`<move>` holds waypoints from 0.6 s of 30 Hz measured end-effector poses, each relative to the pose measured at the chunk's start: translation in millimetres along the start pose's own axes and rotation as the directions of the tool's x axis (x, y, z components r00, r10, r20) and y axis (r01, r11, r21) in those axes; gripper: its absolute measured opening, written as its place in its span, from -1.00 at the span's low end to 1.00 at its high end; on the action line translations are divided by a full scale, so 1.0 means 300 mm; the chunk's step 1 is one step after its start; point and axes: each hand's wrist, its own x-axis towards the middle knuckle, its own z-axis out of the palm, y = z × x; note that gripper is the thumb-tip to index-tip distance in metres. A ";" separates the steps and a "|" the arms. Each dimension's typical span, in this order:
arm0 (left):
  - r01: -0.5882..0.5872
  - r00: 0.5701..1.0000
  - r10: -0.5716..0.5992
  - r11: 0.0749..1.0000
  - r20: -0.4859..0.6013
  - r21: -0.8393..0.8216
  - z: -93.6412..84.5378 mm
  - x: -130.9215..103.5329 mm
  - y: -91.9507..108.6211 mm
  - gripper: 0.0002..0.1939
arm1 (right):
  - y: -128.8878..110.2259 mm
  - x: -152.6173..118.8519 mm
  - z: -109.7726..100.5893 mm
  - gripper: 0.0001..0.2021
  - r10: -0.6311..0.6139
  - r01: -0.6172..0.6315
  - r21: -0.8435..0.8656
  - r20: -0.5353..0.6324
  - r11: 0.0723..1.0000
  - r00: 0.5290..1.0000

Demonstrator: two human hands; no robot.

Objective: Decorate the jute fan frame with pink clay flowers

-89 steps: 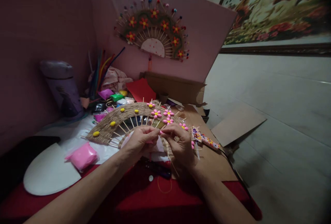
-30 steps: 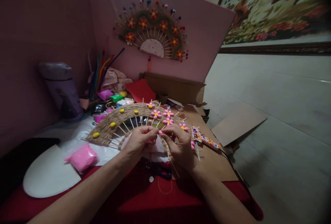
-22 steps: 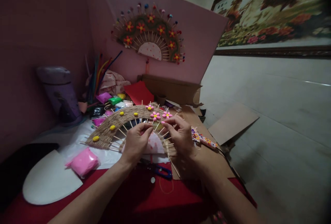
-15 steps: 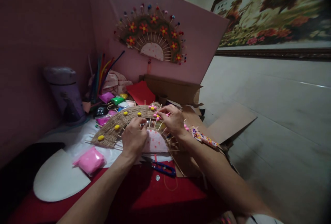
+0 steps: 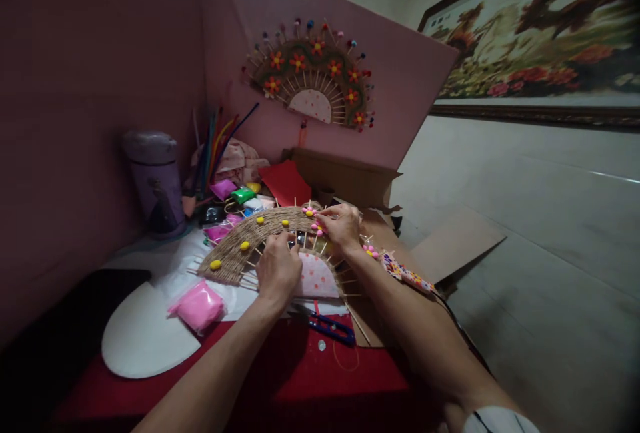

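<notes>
A half-round fan of woven twine [image 5: 227,261] on thin sticks lies on the table, with several yellow dots and pink-petalled flowers with yellow centres on it. My left hand [image 5: 280,265] is at the fan's inner edge, its fingers bent and pressed together around something I cannot make out. My right hand [image 5: 343,228] pinches at a pink flower [image 5: 317,227] on the upper right part of the band; the fingertips partly hide it. A white half-circle with pink dots [image 5: 319,276] forms the fan's centre, below and between my hands.
Blue scissors [image 5: 333,328] lie in front of the fan on the red cloth [image 5: 280,373]. To the left are a pink clay packet [image 5: 199,306], a white rounded board [image 5: 145,336] and a purple bottle [image 5: 157,193]. A finished fan [image 5: 310,76] hangs behind.
The whole view has shifted, so the scene sits further right. My right fingertips stay at the pink flower, and my left hand remains at the fan's inner edge.
</notes>
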 end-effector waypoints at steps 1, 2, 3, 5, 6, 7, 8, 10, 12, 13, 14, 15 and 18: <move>0.004 1.000 -0.004 1.000 0.007 -0.001 -0.001 -0.001 0.001 -0.75 | 0.000 0.001 0.003 -0.87 0.000 0.000 0.002 0.004 1.000 1.000; 0.005 1.000 -0.005 1.000 0.013 -0.004 -0.002 -0.002 0.002 -0.75 | -0.001 0.002 0.006 -0.88 -0.002 0.002 0.007 0.007 1.000 1.000; 0.006 1.000 -0.006 1.000 0.018 -0.010 -0.003 -0.002 0.002 -0.75 | -0.001 0.003 0.009 -0.88 -0.005 0.005 0.013 0.011 1.000 1.000; 0.010 0.999 -0.009 1.000 0.036 -0.024 -0.006 -0.002 0.004 -0.75 | -0.001 0.003 0.014 -0.88 -0.012 0.011 0.026 0.019 1.000 1.000; 0.017 0.999 -0.016 0.999 0.046 -0.029 -0.007 -0.002 0.004 -0.75 | -0.001 0.003 0.017 -0.88 -0.013 0.012 0.031 0.019 0.999 1.000; 0.026 0.998 -0.024 0.999 0.055 -0.033 -0.008 -0.002 0.005 -0.75 | -0.001 0.003 0.019 -0.87 -0.014 0.013 0.033 0.018 0.999 1.000; 0.033 0.998 -0.031 0.999 0.062 -0.036 -0.009 -0.002 0.006 -0.75 | -0.001 0.002 0.021 -0.87 -0.014 0.014 0.034 0.015 0.999 1.000; 0.036 0.997 -0.034 0.999 0.063 -0.040 -0.009 -0.002 0.007 -0.75 | -0.002 0.000 0.025 -0.86 -0.014 0.014 0.027 0.009 1.000 1.000; 0.029 0.998 -0.027 0.999 0.055 -0.045 -0.007 -0.002 0.007 -0.76 | -0.007 -0.001 0.029 -0.86 -0.013 0.013 0.011 0.010 1.000 1.000; 0.026 0.998 -0.023 0.998 0.052 -0.049 -0.005 -0.002 0.006 -0.76 | -0.011 -0.001 0.031 -0.86 -0.008 0.008 0.002 0.013 1.000 1.000; 0.025 0.998 -0.022 0.998 0.051 -0.053 -0.003 -0.002 0.005 -0.76 | -0.015 0.000 0.033 -0.86 0.001 0.000 -0.010 0.018 1.000 1.000; 0.025 0.998 -0.022 0.998 0.051 -0.056 -0.001 -0.001 0.003 -0.77 | -0.020 0.001 0.034 -0.86 0.010 -0.009 -0.024 0.027 1.000 1.000; 0.021 0.999 -0.018 0.998 0.051 -0.060 0.004 0.002 -0.001 -0.77 | -0.029 0.008 0.030 -0.84 0.033 -0.028 -0.068 0.078 0.997 0.996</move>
